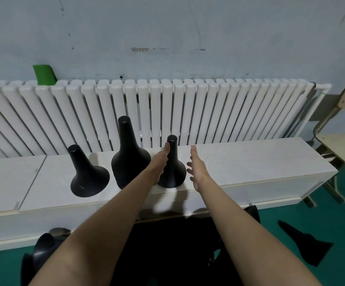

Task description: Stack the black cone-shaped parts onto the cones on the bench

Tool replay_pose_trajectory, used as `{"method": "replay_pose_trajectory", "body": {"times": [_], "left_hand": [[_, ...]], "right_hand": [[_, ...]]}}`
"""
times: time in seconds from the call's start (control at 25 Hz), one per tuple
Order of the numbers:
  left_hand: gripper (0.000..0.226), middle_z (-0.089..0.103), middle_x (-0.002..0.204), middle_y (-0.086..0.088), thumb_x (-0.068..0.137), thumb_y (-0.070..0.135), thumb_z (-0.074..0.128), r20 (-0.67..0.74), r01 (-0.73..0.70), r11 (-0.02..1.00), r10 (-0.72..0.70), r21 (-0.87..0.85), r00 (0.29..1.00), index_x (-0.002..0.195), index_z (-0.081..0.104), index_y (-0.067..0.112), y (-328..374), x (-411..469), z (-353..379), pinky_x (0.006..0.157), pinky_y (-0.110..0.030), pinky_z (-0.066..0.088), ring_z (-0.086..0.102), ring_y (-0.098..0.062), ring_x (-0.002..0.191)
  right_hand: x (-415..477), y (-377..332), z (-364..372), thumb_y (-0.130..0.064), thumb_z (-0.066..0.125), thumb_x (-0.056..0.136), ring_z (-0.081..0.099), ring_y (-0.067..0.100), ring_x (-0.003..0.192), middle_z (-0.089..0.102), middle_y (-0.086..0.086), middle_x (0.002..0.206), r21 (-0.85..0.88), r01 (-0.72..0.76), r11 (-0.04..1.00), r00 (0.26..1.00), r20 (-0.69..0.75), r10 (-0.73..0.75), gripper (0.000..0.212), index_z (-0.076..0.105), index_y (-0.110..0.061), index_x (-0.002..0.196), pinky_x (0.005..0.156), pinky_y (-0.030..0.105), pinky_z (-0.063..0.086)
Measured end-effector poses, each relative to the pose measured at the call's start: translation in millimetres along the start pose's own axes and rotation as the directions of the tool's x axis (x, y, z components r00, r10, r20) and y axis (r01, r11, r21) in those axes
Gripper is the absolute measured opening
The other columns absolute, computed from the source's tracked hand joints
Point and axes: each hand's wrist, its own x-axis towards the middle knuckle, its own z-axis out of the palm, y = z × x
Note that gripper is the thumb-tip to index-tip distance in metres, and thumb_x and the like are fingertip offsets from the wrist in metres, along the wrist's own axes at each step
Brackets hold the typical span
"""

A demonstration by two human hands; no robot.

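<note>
Cones, black and flared at the foot, stand three in a row on the white bench (pixel 250 162). Lowest on the left, on the green floor (pixel 0 269) under the bench edge, lie what look like loose black cone-shaped parts (pixel 41 250). On the bench the left cone (pixel 88 172) stands untouched; just beside it the middle cone (pixel 129 153) rises taller and fatter — perhaps several nested, though we cannot tell. Our left hand (pixel 160 162) lies with straight fingers along the neck of the right cone (pixel 172 174), touching its left side, not wrapped round it. Our right hand (pixel 196 169) hovers just beside that cone on the other side, fingers spread, clear of it and holding nothing. Farther right another black part (pixel 305 244) lies on its side on the floor, well apart from the bench, near a wooden chair (pixel 340 144). We judge the step in hand to be steadying the right cone between our palms; neither hand carries a part. The next move calls for reaching down to a loose part, turning it mouth down and lowering it straight over a neck so nothing tips. No bin or tray shows — the spare parts lie bare on the floor.
</note>
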Motion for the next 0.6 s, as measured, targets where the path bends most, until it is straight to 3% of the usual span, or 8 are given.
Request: {"method": "replay_pose_trajectory", "body": {"times": [0.2, 0.36, 0.6], "left_hand": [[0.077, 0.047, 0.141, -0.009, 0.094, 0.068, 0.032, -0.009, 0.018, 0.999, -0.018, 0.029, 1.000, 0.148, 0.036, 0.013, -11, 0, -1, 0.112, -0.042, 0.027, 0.041, -0.028, 0.133], [0.070, 0.057, 0.121, -0.006, 0.094, 0.067, 0.035, -0.030, 0.060, 0.997, -0.058, 0.044, 0.998, 0.139, 0.048, 0.014, -33, 5, 1, 0.095, -0.037, 0.035, 0.051, -0.025, 0.112], [0.065, 0.057, 0.128, -0.006, 0.095, 0.066, 0.032, 0.013, 0.153, 0.981, -0.155, 0.122, 0.988, 0.129, 0.052, 0.014, -75, 21, 14, 0.107, -0.042, 0.035, 0.049, -0.028, 0.126]], "right_hand": [[-4, 13, -4, -0.069, 0.028, 0.102, 0.036, 0.029, 0.149, 0.039, 0.008, 0.162, 0.009, -0.026, 1.000, 1.000, 0.010, 0.026, 0.077, 0.033, -0.017, 0.160, 0.123, 0.044, 0.025], [1, 34, -11, -0.071, 0.028, 0.101, 0.039, 0.030, 0.146, 0.043, 0.007, 0.160, -0.005, -0.087, 0.996, 0.996, -0.027, 0.087, 0.079, 0.037, -0.017, 0.158, 0.122, 0.046, 0.028], [12, 76, -27, -0.073, 0.029, 0.100, 0.032, 0.031, 0.151, 0.035, 0.007, 0.165, 0.046, -0.181, 0.982, 0.980, -0.076, 0.184, 0.081, 0.031, -0.019, 0.161, 0.125, 0.050, 0.023]]}}
